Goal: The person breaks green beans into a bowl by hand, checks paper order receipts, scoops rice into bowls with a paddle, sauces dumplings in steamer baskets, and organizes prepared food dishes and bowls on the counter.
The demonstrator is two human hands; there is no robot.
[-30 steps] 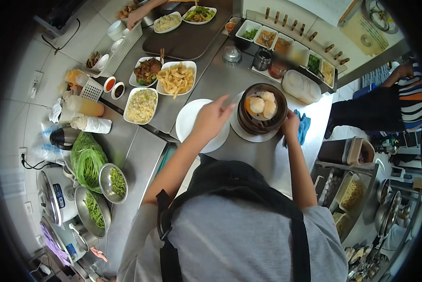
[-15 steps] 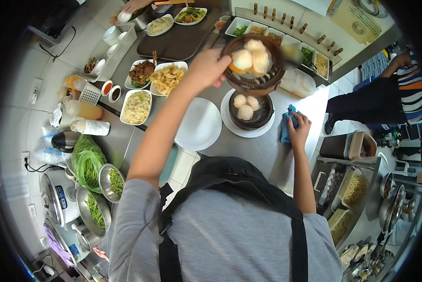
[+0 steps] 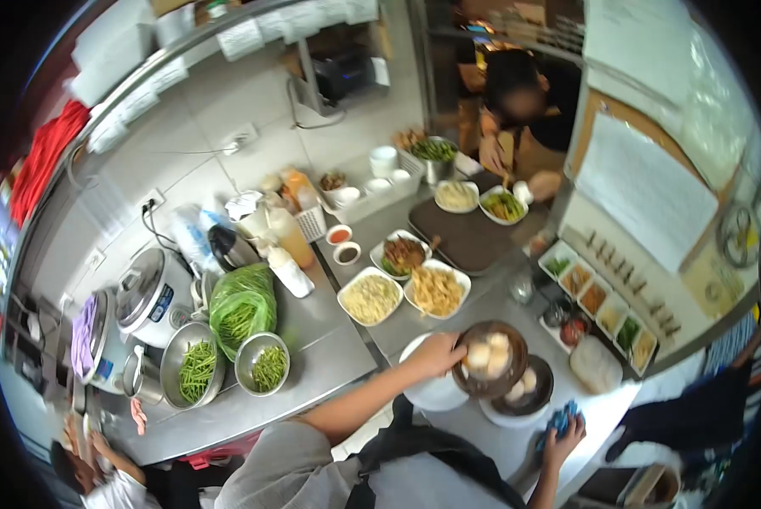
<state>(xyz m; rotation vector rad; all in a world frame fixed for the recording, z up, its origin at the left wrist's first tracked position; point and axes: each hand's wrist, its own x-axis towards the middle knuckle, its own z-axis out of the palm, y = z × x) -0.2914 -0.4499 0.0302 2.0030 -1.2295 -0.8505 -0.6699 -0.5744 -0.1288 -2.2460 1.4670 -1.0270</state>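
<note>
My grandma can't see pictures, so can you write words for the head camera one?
A left hand holds a dark round steamer of pale dumplings, partly hiding a second steamer on a white plate. The right hand touches a blue cloth. Fried food and green vegetables are nearby.

Brown steamer (image 3: pixel 518 349), blue cloth (image 3: pixel 557 417)

Rice cooker (image 3: pixel 153 316) (white), brown tray (image 3: pixel 452 239)
</note>
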